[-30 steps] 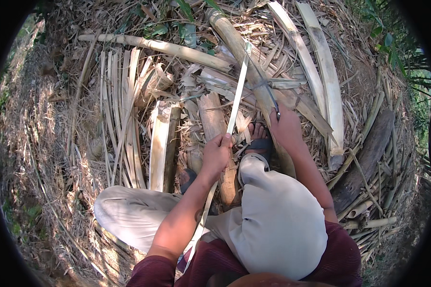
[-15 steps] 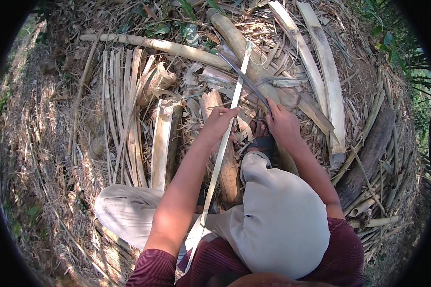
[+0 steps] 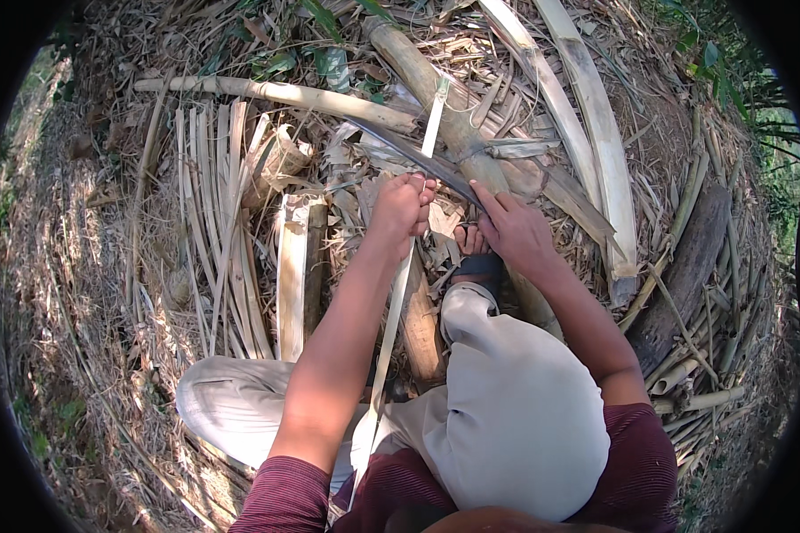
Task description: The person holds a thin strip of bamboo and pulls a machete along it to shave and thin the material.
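A long pale bamboo strip runs from my lap up past my left hand, whose fingers are closed around it. The strip's greenish far tip lies over a thick bamboo pole. My right hand grips a long dark knife, its handle mostly hidden in the palm and its index finger stretched along the back. Pointing to the far left, the blade crosses the strip just beyond my left fingers. Whether its edge bites into the strip I cannot tell. My sandalled foot is below my right hand.
The thick bamboo pole lies slantwise ahead, with a thinner pole across to the left. Several split strips lie at left beside a split bamboo piece. Two long split lengths lie at right, near a dark log.
The knife has swung flatter, its tip shifting left and down across the strip. My left hand has turned over and closed into a tighter grip. The view has shifted slightly.
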